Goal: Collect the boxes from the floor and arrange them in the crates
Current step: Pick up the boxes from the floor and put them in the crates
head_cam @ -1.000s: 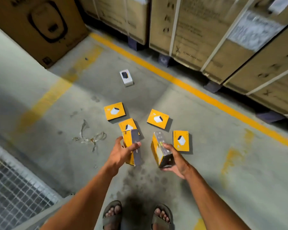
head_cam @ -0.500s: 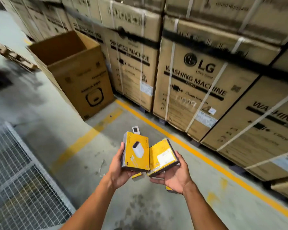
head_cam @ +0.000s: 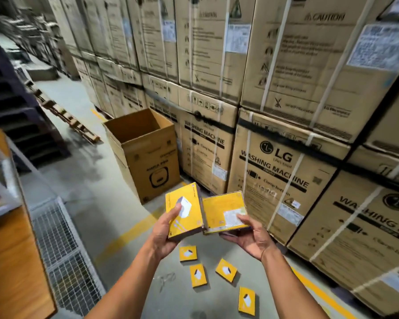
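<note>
**Two yellow boxes in hand, four on the floor**

I see my left hand (head_cam: 168, 229) gripping a flat yellow cardboard box with a white charger picture (head_cam: 184, 210), thumb curled over its face, fingers hidden beneath. My right hand (head_cam: 249, 238) holds a second flat yellow box with a white label (head_cam: 224, 212), thumb pinching its near edge, fingers spread under it. The two boxes touch along their inner edges. Below them, four more small yellow boxes (head_cam: 198, 275) lie scattered on the grey concrete floor (head_cam: 97, 199), well apart from each other. Beyond the held boxes stands an open brown cardboard carton (head_cam: 148, 153), with bare floor left of it. A wire-mesh crate wall (head_cam: 62, 247) sits left of my left hand. Stacked strapped washing-machine cartons (head_cam: 274, 176) close off the right side.
</note>
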Tool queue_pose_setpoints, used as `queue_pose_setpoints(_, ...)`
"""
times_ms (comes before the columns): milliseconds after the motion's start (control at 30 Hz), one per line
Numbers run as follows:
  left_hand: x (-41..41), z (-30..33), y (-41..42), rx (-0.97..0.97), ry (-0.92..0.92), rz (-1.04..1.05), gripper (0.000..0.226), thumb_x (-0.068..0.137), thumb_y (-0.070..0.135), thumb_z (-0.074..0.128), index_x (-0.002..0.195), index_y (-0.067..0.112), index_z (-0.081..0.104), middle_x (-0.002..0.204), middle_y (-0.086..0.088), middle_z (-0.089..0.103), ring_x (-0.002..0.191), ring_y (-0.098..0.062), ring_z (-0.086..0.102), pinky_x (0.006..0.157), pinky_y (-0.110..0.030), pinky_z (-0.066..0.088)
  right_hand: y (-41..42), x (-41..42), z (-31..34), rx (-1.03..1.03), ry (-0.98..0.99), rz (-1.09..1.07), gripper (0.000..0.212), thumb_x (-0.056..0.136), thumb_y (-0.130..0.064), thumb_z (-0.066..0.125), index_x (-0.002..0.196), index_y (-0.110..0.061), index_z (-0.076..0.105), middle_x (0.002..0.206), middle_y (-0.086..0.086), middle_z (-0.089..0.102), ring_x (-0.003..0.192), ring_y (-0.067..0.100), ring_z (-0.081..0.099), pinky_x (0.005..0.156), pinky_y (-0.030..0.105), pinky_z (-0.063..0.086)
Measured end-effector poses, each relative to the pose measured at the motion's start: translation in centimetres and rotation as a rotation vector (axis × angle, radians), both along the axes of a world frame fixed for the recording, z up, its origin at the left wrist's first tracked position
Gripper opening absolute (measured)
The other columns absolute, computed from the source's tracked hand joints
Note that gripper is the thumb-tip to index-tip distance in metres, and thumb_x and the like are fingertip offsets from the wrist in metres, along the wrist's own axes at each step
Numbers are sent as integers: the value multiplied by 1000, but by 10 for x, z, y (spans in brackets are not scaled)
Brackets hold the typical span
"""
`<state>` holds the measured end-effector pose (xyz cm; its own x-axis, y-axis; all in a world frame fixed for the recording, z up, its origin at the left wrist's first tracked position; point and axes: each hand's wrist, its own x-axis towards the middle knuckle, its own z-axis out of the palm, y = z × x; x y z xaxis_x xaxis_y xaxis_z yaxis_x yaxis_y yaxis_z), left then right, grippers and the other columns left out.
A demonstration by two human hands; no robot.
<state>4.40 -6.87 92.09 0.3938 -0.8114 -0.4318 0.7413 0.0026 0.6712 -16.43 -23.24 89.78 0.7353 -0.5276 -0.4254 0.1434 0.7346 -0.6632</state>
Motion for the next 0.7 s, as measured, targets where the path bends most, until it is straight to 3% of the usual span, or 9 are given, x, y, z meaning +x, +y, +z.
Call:
queue_pose_setpoints(67, 4, 13, 15, -28, 17, 56, 43, 97, 30, 67, 133, 7, 66, 129, -23, 71, 103, -40, 75, 81, -61, 63, 6, 9, 14, -55, -1, -6, 65, 79, -8, 78, 140, -1, 56, 131, 27, 66, 113, 46, 68, 87, 59, 59)
queue_pose_setpoints(133, 13, 23, 30, -33, 36, 109, 41, 100, 31, 64, 133, 7, 66, 125, -22, 73, 97, -39, 77, 74, -56, 64, 5, 21, 19, -88, -19, -30, 53, 85, 2, 67, 136, -7, 57, 130, 24, 68, 112, 45, 69, 85, 60, 59)
queue_pose_setpoints(267, 33, 36, 64, -18, 19, 190, 47, 101, 35, 63, 140, 9, 62, 119, -18, 75, 90, -33, 78, 68, -47, 65, 10, 48, 38, -196, -14, -36, 73, 82, 13, 71, 146, -16, 52, 133, 20, 64, 126, 45, 61, 92, 70, 53)
queue_pose_setpoints(400, 52, 49, 108, -64, -21, 215, 46, 101, 37, 63, 138, 9, 63, 119, -16, 76, 92, -31, 79, 72, -47, 66, 41, 76, 63, -409, -4, 6, 57, 81, 23, 65, 128, -10, 65, 128, 22, 65, 114, 42, 66, 85, 50, 63)
queue_pose_setpoints(467, 62, 53, 130, -84, -38, 226, 49, 100, 38, 64, 140, 9, 62, 122, -16, 75, 95, -31, 78, 78, -47, 66, 62, 90, 75, -526, -21, 28, 52, 79, 22, 70, 120, -11, 70, 119, 22, 67, 104, 36, 66, 79, 38, 64)
queue_pose_setpoints(567, 78, 63, 167, -109, -44, 261, 46, 102, 38, 62, 138, 10, 64, 117, -14, 76, 91, -30, 77, 70, -42, 66, 104, 116, 95, -704, -11, 59, 52, 71, 10, 82, 117, -9, 70, 107, 11, 72, 97, 24, 64, 78, 25, 59)
queue_pose_setpoints(633, 89, 69, 192, -129, -55, 281, 50, 99, 39, 64, 139, 10, 64, 122, -15, 74, 95, -30, 76, 75, -44, 66, 136, 134, 107, -784, -10, 93, 64, 57, -11, 84, 118, -4, 68, 101, 5, 72, 92, 14, 64, 82, 23, 56)
queue_pose_setpoints(700, 100, 76, 218, -150, -79, 305, 56, 95, 41, 67, 141, 10, 63, 126, -16, 73, 100, -32, 73, 81, -48, 65, 168, 153, 115, -806, -31, 134, 68, 55, -16, 82, 121, -3, 68, 102, 6, 70, 91, 13, 62, 84, 26, 55)
